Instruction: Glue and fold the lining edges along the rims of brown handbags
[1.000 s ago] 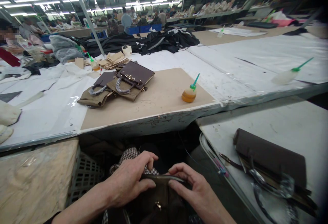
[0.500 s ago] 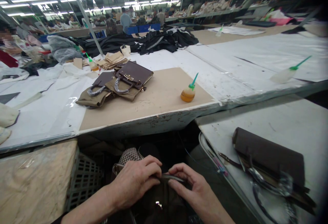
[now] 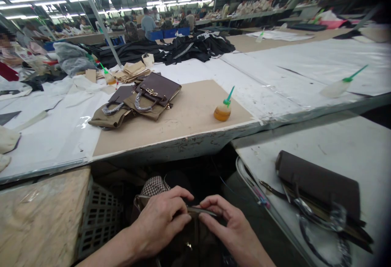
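Note:
In my lap lies a dark brown handbag point(image 3: 191, 234), mostly hidden by my hands and in shadow, with a small shiny metal fitting on its front. My left hand point(image 3: 163, 218) pinches the bag's upper edge between thumb and fingers. Just to its right, my right hand point(image 3: 224, 222) grips the same edge, thumb in front and fingers behind. A narrow piece of the rim shows between the two hands. A checkered cloth point(image 3: 154, 185) shows behind my left hand.
Brown handbags point(image 3: 143, 98) lie on tan board point(image 3: 195, 116) on the long table, near a bottle of amber liquid point(image 3: 222, 111). Another dark handbag point(image 3: 319, 183) rests on the right side table point(image 3: 262, 140). A plastic crate point(image 3: 99, 218) stands at left. People work in the background.
My left hand's fingers have shifted slightly on the bag's edge, with the index finger more raised. My right hand keeps its grip. The view has moved a little.

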